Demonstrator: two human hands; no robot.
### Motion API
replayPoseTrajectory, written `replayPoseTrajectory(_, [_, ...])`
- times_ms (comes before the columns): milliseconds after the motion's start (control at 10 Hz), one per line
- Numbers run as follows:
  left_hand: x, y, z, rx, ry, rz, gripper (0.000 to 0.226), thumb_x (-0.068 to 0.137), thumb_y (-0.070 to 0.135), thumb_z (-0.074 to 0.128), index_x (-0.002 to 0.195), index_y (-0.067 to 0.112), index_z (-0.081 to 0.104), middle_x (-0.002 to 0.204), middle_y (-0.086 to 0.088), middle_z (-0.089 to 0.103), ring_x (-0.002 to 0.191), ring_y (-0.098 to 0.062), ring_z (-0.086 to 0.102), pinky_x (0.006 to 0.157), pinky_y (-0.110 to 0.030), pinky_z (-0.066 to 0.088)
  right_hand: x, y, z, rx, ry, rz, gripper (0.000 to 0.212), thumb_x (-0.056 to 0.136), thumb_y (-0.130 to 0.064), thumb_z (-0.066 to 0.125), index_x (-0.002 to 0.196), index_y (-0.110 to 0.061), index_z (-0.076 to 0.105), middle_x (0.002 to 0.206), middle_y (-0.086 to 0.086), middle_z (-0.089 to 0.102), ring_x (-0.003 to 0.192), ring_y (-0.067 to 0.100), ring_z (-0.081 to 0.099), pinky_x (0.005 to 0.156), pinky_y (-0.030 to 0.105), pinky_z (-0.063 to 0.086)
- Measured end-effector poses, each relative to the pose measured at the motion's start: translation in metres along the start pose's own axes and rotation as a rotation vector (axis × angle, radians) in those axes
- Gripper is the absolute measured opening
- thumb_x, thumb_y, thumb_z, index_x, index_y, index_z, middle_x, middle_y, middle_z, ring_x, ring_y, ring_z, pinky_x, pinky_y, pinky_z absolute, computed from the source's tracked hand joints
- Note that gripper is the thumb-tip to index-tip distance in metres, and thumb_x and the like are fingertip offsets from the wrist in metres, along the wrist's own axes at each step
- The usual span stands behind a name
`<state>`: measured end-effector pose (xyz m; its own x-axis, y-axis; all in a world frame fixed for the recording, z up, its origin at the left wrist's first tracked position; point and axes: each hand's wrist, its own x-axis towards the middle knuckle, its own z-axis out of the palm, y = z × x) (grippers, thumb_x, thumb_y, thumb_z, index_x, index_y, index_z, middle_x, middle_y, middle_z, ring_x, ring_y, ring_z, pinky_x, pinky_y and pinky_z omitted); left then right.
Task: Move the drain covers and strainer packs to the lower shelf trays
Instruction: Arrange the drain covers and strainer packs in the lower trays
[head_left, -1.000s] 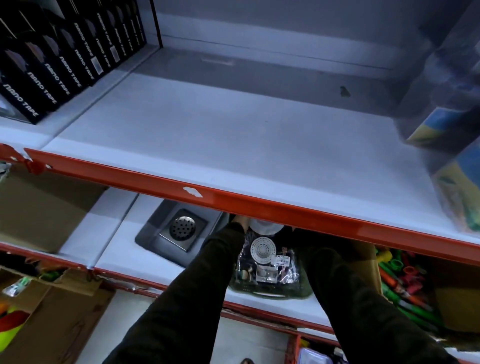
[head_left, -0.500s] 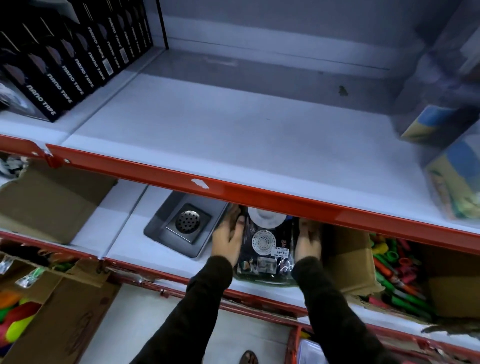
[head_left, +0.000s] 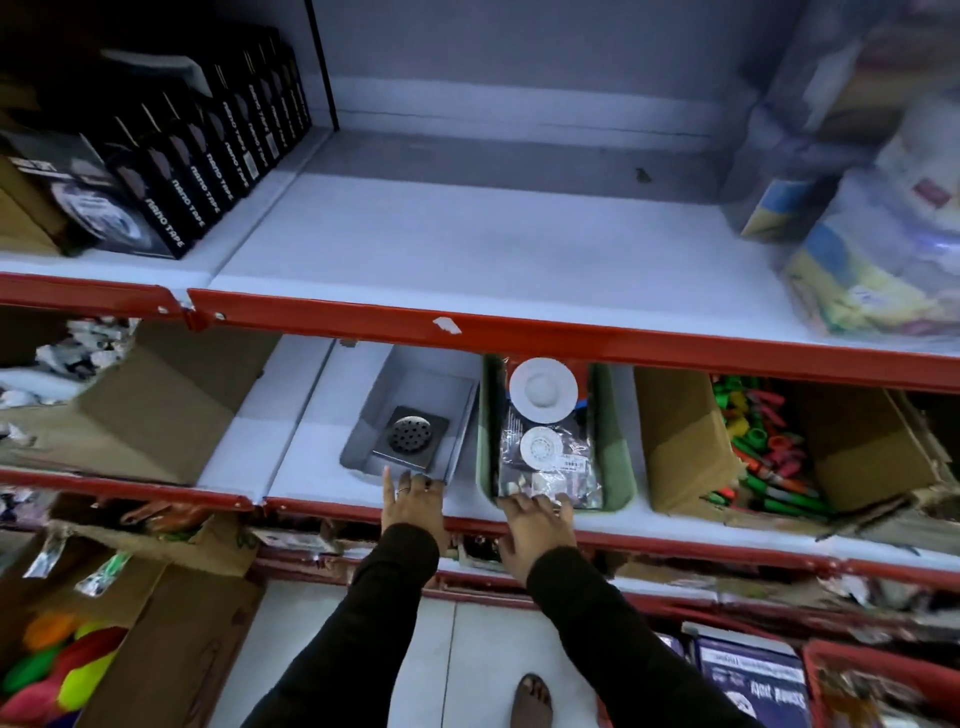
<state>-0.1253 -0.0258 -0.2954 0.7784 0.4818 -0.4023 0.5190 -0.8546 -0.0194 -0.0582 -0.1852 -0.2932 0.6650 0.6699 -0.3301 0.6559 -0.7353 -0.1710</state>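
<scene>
A square metal drain cover (head_left: 410, 437) lies in a grey tray (head_left: 423, 374) on the lower shelf. To its right a green tray (head_left: 615, 457) holds clear strainer packs (head_left: 545, 457) with white round strainers showing. My left hand (head_left: 414, 501) rests fingers apart at the grey tray's front edge, holding nothing. My right hand (head_left: 537, 525) lies flat at the green tray's front rim, its fingertips touching the nearest pack. Both forearms wear black sleeves.
The upper shelf (head_left: 493, 249) has black nano tape boxes (head_left: 197, 171) at the left and bagged sponges (head_left: 872, 249) at the right. Cardboard boxes (head_left: 156, 415) flank the trays; the right box (head_left: 769, 447) holds coloured items. A red shelf lip (head_left: 571, 338) overhangs the trays.
Both hands have drawn back from deep beside the green tray to the shelf's front edge. The left hand shifted left to the grey tray. The view has moved back.
</scene>
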Motion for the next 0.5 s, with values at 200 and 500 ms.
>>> replayPoseTrajectory(200, [-0.030,0.013,0.005,-0.081,-0.010,0.078,0.061,0.083,0.026,0.060,0.142,0.028,0.043,0.146,-0.005,0.046,0.143,-0.023,0.035,0.121,-0.060,-0.009,-0.027,-0.024,-0.001,0.023,-0.021,0.020,0.061,0.083,-0.025,0.055,0.142,-0.023,0.039,0.148,0.002,0.045,0.134,0.026,0.044,0.117,0.057,0.004])
replayPoseTrajectory(500, [-0.077,-0.015,-0.059,-0.314,0.383,0.204,0.056,0.086,0.019,0.054,0.140,0.030,0.045,0.145,-0.005,0.049,0.133,-0.028,0.045,0.114,-0.044,0.034,-0.066,-0.042,-0.064,0.080,0.484,0.075,0.046,0.087,-0.027,0.049,0.133,-0.029,0.048,0.134,0.000,0.053,0.123,0.024,0.050,0.111,0.050,0.022])
